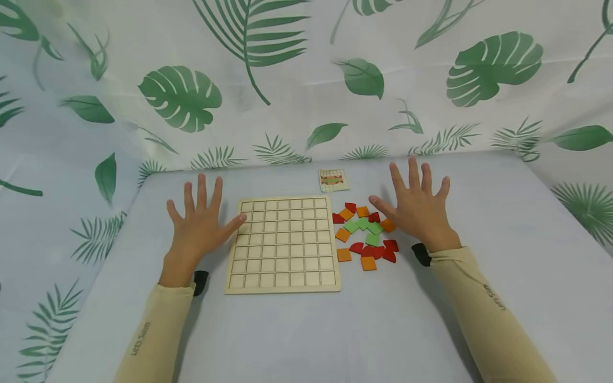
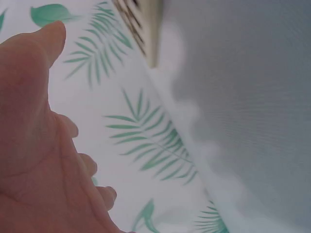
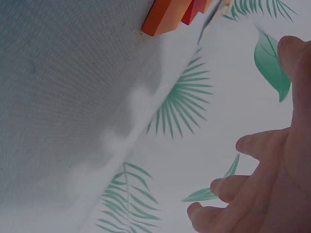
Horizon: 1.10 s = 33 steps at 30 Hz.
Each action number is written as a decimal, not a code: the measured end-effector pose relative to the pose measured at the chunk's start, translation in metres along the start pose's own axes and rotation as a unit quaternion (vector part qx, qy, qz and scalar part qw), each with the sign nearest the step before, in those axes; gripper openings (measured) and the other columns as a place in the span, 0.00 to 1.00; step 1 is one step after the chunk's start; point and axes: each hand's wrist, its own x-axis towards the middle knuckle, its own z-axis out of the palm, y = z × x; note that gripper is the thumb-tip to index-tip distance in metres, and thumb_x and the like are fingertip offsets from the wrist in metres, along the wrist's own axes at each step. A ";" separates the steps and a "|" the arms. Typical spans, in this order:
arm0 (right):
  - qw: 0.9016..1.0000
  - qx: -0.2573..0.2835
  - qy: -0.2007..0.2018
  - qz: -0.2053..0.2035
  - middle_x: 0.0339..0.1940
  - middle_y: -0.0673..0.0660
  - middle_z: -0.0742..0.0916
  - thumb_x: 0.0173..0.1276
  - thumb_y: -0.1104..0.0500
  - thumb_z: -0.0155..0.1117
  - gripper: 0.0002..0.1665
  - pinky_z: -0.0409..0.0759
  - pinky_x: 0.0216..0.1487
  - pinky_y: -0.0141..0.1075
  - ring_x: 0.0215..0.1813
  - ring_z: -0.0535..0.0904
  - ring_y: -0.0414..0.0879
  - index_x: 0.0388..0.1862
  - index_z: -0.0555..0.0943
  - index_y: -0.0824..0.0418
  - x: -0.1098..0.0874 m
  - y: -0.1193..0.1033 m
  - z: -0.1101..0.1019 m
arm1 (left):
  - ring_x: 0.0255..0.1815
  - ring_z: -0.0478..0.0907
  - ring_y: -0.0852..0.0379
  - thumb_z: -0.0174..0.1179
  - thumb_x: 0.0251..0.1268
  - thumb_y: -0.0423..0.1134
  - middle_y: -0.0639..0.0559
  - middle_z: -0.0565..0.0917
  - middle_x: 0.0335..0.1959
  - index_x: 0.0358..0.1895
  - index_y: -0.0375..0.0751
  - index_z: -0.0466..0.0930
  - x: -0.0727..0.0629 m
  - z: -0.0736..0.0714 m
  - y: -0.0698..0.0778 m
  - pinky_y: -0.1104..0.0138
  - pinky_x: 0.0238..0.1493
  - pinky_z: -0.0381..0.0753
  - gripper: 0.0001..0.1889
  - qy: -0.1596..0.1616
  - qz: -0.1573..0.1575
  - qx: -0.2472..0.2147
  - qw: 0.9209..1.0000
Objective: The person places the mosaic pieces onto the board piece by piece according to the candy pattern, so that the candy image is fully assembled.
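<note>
My left hand (image 1: 195, 229) is spread with straight fingers just left of a pale wooden grid board (image 1: 282, 242); its thumb overlaps the board's left edge in the head view, and contact cannot be told. My right hand (image 1: 420, 210), fingers also spread, hovers right of a loose cluster of flat pieces. Among these are orange squares (image 1: 368, 263), green squares (image 1: 372, 240) and red rounded pieces (image 1: 356, 248). Neither hand holds anything. The left wrist view shows the left palm (image 2: 29, 145) and the board's edge (image 2: 153, 39); the right wrist view has an orange piece (image 3: 165, 17).
A small pattern card (image 1: 333, 180) with a printed grid and coloured design lies behind the board. The pale table (image 1: 297, 335) meets a leaf-printed cloth (image 1: 287, 122) at the back and sides. Black wrist cameras (image 1: 200, 282) sit below each wrist.
</note>
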 end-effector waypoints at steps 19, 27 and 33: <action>0.983 0.135 -0.115 -0.036 0.76 0.73 0.76 0.83 0.47 0.63 0.38 0.67 0.74 0.66 0.76 0.69 0.71 0.79 0.70 0.70 0.001 -0.006 0.003 | 0.87 0.34 0.30 0.63 0.69 0.72 0.36 0.33 0.89 0.88 0.36 0.29 -0.062 0.000 0.011 0.25 0.74 0.36 0.66 -0.040 0.083 -0.052 0.994; 0.979 0.140 -0.117 -0.090 0.60 0.69 0.86 0.77 0.59 0.68 0.20 0.77 0.67 0.63 0.64 0.78 0.67 0.62 0.85 0.70 0.004 -0.003 0.004 | 0.86 0.40 0.28 0.67 0.64 0.73 0.32 0.39 0.88 0.87 0.31 0.33 -0.073 0.008 0.007 0.25 0.74 0.42 0.70 -0.088 0.110 -0.067 0.988; 0.978 0.135 -0.124 -0.100 0.61 0.69 0.86 0.74 0.65 0.70 0.14 0.79 0.65 0.62 0.66 0.77 0.68 0.55 0.88 0.68 0.006 -0.003 0.004 | 0.87 0.38 0.30 0.67 0.61 0.75 0.35 0.40 0.89 0.87 0.29 0.37 -0.072 0.017 0.002 0.28 0.76 0.39 0.71 -0.157 0.103 -0.074 0.979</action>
